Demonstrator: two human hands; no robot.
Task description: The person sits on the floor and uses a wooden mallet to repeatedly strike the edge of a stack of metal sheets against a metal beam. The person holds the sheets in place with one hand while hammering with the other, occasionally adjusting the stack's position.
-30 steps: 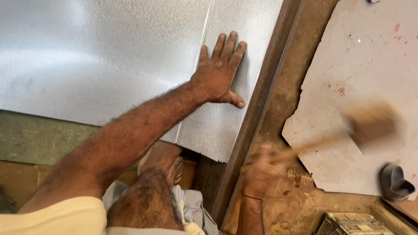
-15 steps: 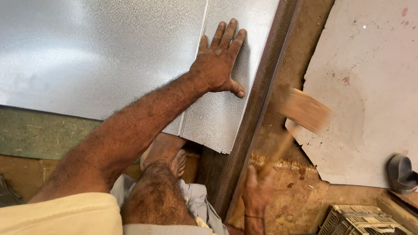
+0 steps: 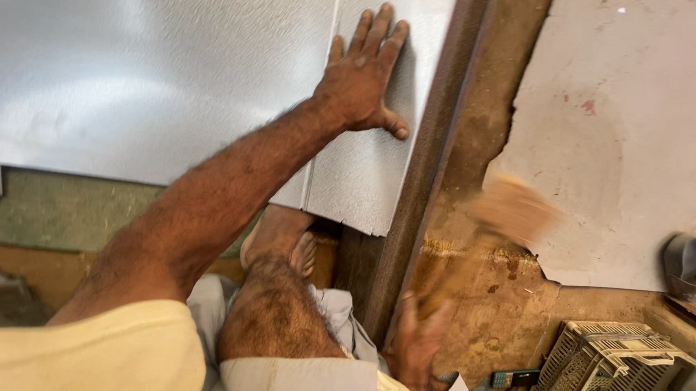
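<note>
Head view: the left hand lies flat in the upper centre of the frame, fingers spread and extended, palm pressed on the large grey galvanised metal sheet, just right of its vertical seam. The sheet fills the upper left of the frame, and its right edge meets the dark rusty steel rail. The right hand, at the lower centre, is closed around the handle of the blurred wooden mallet, whose head is right of the rail. A grey plastic crate sits at the lower right.
</note>
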